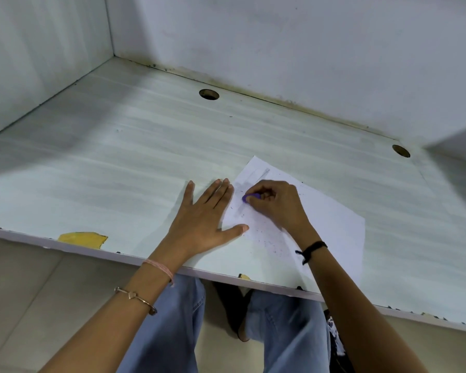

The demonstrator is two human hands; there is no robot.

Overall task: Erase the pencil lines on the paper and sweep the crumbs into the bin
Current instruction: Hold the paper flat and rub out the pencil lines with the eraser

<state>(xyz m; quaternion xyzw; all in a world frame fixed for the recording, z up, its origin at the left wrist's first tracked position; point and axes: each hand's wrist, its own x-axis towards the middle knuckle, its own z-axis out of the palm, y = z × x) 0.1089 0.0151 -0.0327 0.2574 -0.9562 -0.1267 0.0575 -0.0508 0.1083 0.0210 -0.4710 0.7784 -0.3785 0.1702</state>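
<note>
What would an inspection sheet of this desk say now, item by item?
Surface: pale desk, front edge chipped, two round holes at the back.
Job's things: paper flat on desk; pencil smudge near its far corner; purple eraser on paper; crumbs scattered on paper; no bin seen.
Clutter: nothing seen.
Hands: left hand flat, thumb on paper's edge; right hand pinches eraser.
Cables: nothing seen.
Surroundings: white walls, tiled floor.

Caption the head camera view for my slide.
Right hand pinches a purple eraser against the paper while the left hand presses it flat on the desk.
</note>
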